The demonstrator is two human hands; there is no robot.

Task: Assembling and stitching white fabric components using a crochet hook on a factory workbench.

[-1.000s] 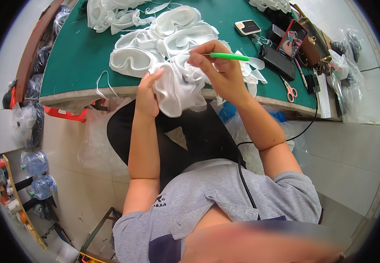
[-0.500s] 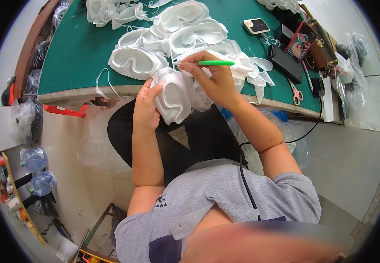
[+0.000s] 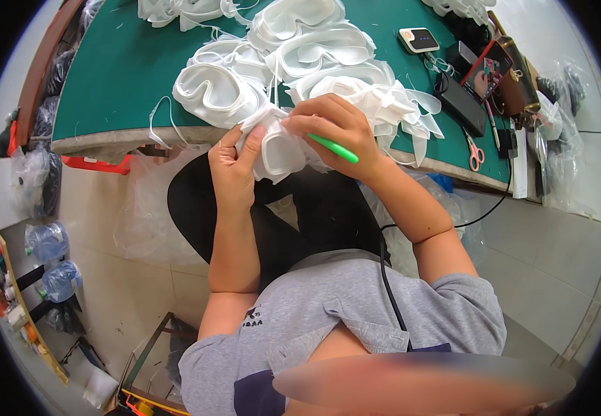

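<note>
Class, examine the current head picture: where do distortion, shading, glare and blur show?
Head view: fisheye distortion bends the front edge of the green tabletop, and the corners go black; head view: white goggle-shaped pieces show soft shading in their hollows; head view: clear plastic bags at right carry glints; head view: a blurred oval covers the lower edge partly.

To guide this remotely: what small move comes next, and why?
Probably steady the rounded, white, fabric-like piece with the left hand before moving the slim, green-handled tool: the left hand grips one side of the piece, and the right hand hides the tool's tip.
</note>
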